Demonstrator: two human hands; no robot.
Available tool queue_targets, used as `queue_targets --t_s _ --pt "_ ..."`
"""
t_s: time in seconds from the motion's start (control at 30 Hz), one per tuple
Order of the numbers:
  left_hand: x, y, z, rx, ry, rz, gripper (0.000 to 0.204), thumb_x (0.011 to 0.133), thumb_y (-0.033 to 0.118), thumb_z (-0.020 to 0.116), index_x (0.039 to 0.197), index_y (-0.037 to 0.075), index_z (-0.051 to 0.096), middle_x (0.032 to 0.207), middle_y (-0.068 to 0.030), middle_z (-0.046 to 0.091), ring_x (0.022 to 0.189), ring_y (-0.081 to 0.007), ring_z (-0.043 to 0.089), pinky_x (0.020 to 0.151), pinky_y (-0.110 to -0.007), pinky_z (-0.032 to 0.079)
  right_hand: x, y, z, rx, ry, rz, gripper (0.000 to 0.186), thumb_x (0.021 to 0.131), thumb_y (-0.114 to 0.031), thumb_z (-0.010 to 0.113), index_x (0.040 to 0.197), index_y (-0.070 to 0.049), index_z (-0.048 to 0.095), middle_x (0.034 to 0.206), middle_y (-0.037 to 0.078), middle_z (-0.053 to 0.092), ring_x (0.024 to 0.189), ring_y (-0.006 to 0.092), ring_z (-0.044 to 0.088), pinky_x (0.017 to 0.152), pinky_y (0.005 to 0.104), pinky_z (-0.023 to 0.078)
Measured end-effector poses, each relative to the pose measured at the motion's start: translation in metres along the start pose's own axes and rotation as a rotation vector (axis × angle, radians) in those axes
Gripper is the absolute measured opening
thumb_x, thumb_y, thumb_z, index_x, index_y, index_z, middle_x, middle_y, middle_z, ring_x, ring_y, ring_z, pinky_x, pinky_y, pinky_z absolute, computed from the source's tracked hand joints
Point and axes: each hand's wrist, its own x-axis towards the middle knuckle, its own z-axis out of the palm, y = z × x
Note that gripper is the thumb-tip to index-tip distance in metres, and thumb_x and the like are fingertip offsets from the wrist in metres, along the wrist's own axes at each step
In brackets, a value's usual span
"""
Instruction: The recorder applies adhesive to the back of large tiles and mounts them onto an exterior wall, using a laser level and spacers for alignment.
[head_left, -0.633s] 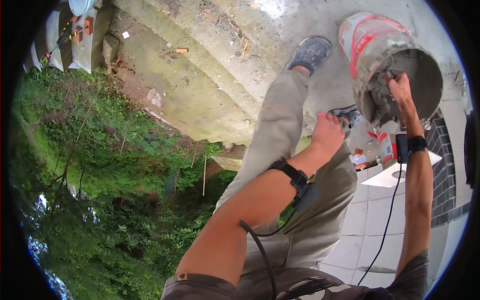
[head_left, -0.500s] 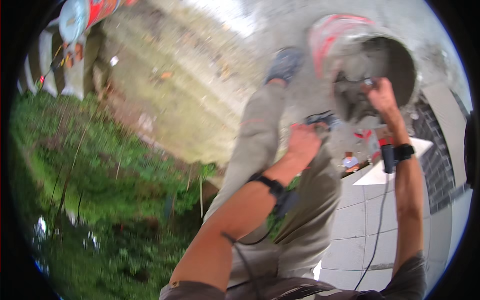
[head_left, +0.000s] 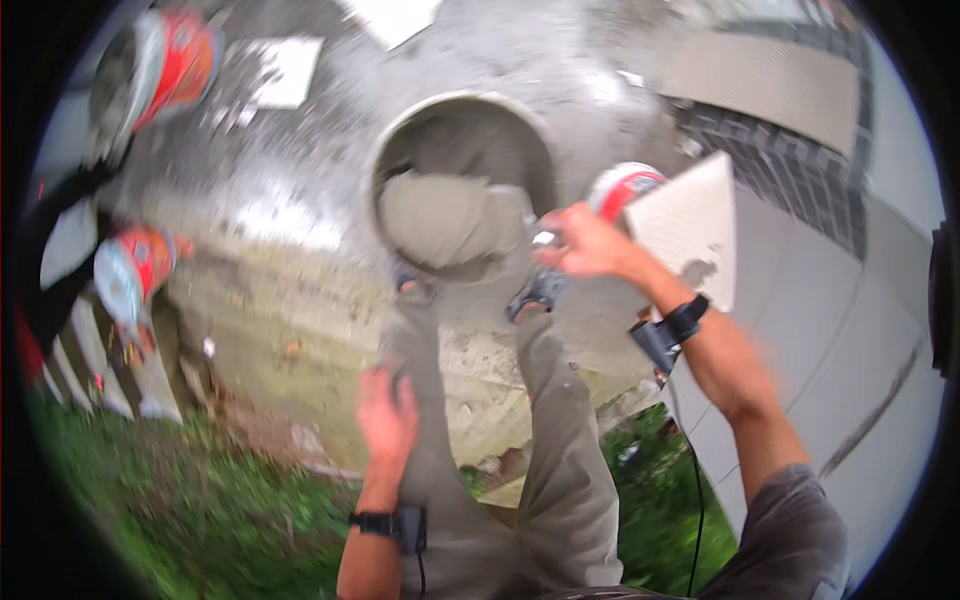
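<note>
The right hand [head_left: 585,243] closes on something small and blurred just beside the grey-filled bucket [head_left: 462,180] on the concrete ledge [head_left: 300,300], while the left hand [head_left: 388,415] rests open on the trouser leg [head_left: 430,470], so the bucket work looks unfinished.

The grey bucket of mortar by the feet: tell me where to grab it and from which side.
Grip the bucket by its round top rim, probably best on the left arc, which is bare. The right hand is already busy at the right edge, the feet stand along the near side, and the blurred picture shows no handle. Come from above: the mouth opens upward, full of grey mix.
</note>
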Motion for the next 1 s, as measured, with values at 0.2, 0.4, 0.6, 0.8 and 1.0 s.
queue_targets --t_s 0.2,0.4,0.6,0.8,1.0 --pt "-0.028 0.03 -0.02 -0.032 0.157 -0.052 0.025 0.094 0.01 0.063 0.11 -0.009 0.06 0.102 -0.0233 0.058 0.094 -0.0413 0.059 0.085 -0.047 0.048 -0.186 0.011 0.015 0.315 0.254 0.148 0.026 0.081 -0.023 0.068 0.078 0.001 0.058 0.065 0.021 0.058 0.06 0.0421 0.058 0.059 0.0465 0.049" --pt "-0.028 0.067 -0.005 0.128 0.157 -0.032 0.024 0.098 0.013 0.059 0.105 -0.01 0.056 0.098 -0.0222 0.053 0.092 -0.0404 0.057 0.081 -0.048 0.045 -0.357 0.043 0.056 0.076 0.764 0.447 0.024 0.081 -0.022 0.072 0.089 -0.002 0.06 0.078 0.02 0.063 0.066 0.0409 0.063 0.061 0.0469 0.051" --pt "-0.023 0.083 0.01 0.172 0.198 0.092 0.025 0.098 0.014 0.06 0.104 -0.01 0.058 0.098 -0.02 0.057 0.083 -0.033 0.058 0.078 -0.042 0.048 -0.411 0.11 0.078 -0.149 0.876 0.809 0.026 0.079 -0.016 0.075 0.095 -0.004 0.057 0.079 0.017 0.063 0.066 0.0393 0.063 0.06 0.0459 0.053" --pt "-0.029 0.018 -0.024 0.082 0.279 -0.284 0.027 0.095 0.017 0.062 0.099 -0.009 0.06 0.091 -0.0173 0.059 0.078 -0.0284 0.057 0.075 -0.042 0.047 -0.399 0.019 0.045 -0.026 0.827 0.615 0.026 0.078 -0.014 0.075 0.091 -0.004 0.056 0.078 0.015 0.061 0.063 0.0369 0.063 0.055 0.046 0.051" --pt "-0.075 -0.081 -0.034 -0.486 0.209 -0.811 0.017 0.088 0.014 0.063 0.09 -0.003 0.063 0.076 -0.0062 0.062 0.065 -0.0148 0.056 0.059 -0.032 0.046 -0.249 -0.068 -0.031 -0.323 0.58 0.389 0.023 0.082 -0.018 0.072 0.094 -0.003 0.06 0.08 0.015 0.064 0.07 0.0373 0.067 0.06 0.0474 0.054"
